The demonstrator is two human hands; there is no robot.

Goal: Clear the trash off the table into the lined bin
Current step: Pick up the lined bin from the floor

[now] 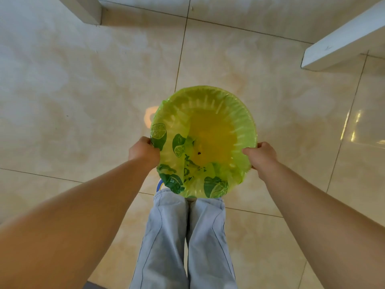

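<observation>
A round bin (245, 122) lined with a translucent green bag printed with lime slices is in front of my legs, seen from straight above. My left hand (143, 152) grips the bin's left rim over the bag. On the right rim, my right hand (261, 156) is closed with its thumb inside the bin. A small dark speck lies on the bag's bottom; otherwise the bin holds nothing visible. No table top or trash shows in this view.
Glossy beige floor tiles (83, 90) surround the bin. A white furniture leg (87, 9) stands at the top left and a white beam or leg (341, 42) at the top right. My legs in light jeans (183, 236) are just behind the bin.
</observation>
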